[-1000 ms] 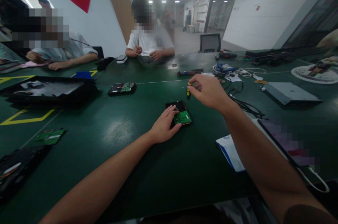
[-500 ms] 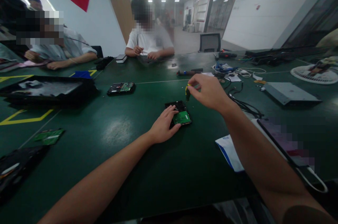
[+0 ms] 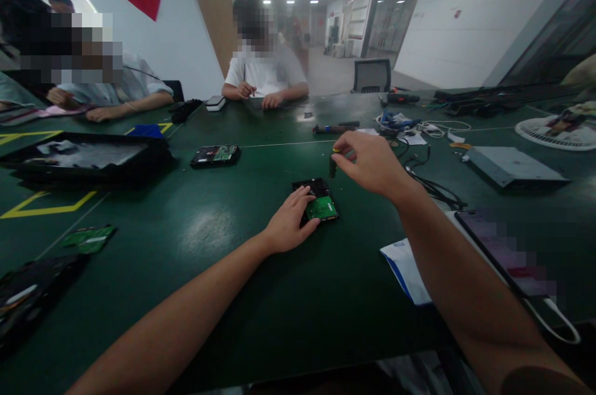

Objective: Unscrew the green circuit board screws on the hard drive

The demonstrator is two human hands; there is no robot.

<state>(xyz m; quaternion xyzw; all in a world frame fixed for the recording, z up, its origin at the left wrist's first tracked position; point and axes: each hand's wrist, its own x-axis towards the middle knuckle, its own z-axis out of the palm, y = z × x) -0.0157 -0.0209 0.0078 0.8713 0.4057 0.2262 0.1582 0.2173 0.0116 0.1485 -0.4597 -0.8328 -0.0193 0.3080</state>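
My left hand (image 3: 289, 221) lies over the left side of a hard drive (image 3: 314, 186), its fingers across the top and its thumb at the near edge, holding it against the table. A green circuit board (image 3: 325, 208) shows on the drive. Just beyond and to the right, my right hand (image 3: 365, 158) is closed in a pinch on a short screwdriver (image 3: 332, 166), dark with a yellow part near the top. The screwdriver points down beside the drive's far right corner; its tip is too blurred to make out.
Another hard drive (image 3: 215, 156) lies farther left, near a black tray (image 3: 88, 156). A loose circuit board (image 3: 89, 238) is at left. Right are cables (image 3: 435, 187), a metal box (image 3: 514, 166), a phone (image 3: 503, 252) and a white packet (image 3: 405, 271). Two people sit across the table.
The screwdriver has turned slightly in my right fingers, showing less yellow. My left hand keeps its place on the hard drive. The whole view has shifted very slightly.
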